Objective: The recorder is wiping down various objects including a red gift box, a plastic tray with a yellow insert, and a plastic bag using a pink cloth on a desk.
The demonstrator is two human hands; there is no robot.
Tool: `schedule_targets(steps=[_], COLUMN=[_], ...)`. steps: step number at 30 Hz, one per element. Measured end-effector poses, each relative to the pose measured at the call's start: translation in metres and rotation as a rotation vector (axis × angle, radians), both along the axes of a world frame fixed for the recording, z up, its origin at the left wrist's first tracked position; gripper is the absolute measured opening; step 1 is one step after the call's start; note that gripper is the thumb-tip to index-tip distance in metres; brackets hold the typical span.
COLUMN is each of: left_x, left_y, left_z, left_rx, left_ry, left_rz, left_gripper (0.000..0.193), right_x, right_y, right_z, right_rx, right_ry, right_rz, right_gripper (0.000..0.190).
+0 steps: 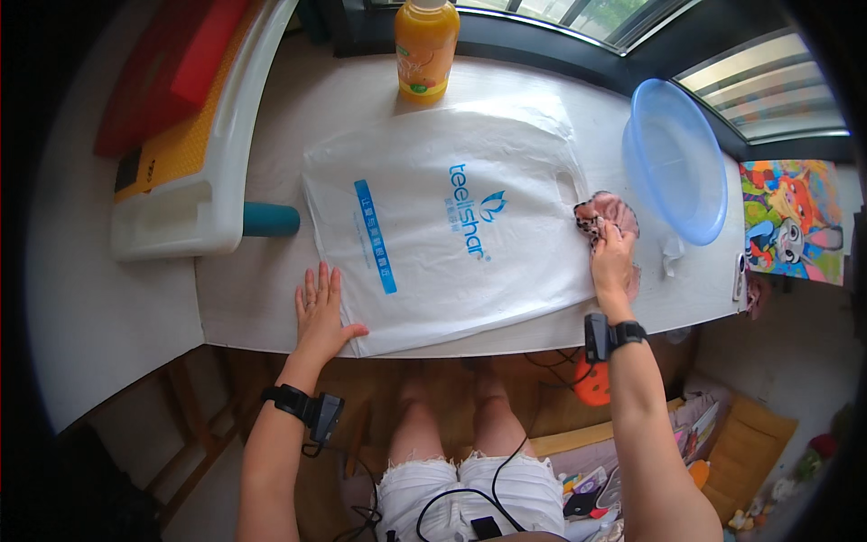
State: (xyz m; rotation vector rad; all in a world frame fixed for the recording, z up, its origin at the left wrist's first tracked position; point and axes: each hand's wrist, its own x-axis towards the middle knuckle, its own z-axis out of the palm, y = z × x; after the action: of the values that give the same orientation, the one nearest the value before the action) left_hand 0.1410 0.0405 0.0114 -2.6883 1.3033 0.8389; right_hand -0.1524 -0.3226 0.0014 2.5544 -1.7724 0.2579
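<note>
A white plastic bag with blue print lies flat on the white desk, its cut-out handle hole towards the right. My left hand rests palm down at the bag's lower left corner, fingers apart, holding nothing. At the bag's right edge, my right hand grips a bunched pink cloth with a dark patterned border. Part of the cloth hangs out beneath that hand. Each wrist wears a black strap with a small device.
An orange juice bottle stands beyond the bag. A blue plastic basin leans by the window at right, near crumpled white tissue. A white plastic stool or stand and a teal cylinder are at left.
</note>
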Motion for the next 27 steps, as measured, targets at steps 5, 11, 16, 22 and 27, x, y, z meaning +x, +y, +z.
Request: schedule_targets(steps=[5, 11, 16, 22, 27], left_x=[0.002, 0.003, 0.003, -0.075, -0.145], left_y=[-0.009, -0.015, -0.006, -0.024, -0.014], left_z=[0.023, 0.009, 0.025, 0.031, 0.008], left_rx=[0.112, 0.200, 0.146, -0.185, -0.118], left_ry=[0.076, 0.049, 0.000, -0.012, 0.087], left_rz=[-0.023, -0.088, -0.061, -0.115, -0.102], left_gripper=[0.115, 0.127, 0.130, 0.105, 0.085], right_x=[0.092, 0.137, -0.013, -0.044, 0.124], right_y=[0.139, 0.270, 0.083, 0.040, 0.160], right_z=[0.033, -0.021, -0.030, 0.061, 0.060], right_rx=[0.182, 0.201, -0.143, 0.077, 0.360], right_ry=[-0.609, -0.552, -0.030, -0.381, -0.507], right_rz=[0.697, 0.770, 0.285, 0.169, 0.949], right_gripper=[0.029, 0.033, 0.029, 0.033, 0.034])
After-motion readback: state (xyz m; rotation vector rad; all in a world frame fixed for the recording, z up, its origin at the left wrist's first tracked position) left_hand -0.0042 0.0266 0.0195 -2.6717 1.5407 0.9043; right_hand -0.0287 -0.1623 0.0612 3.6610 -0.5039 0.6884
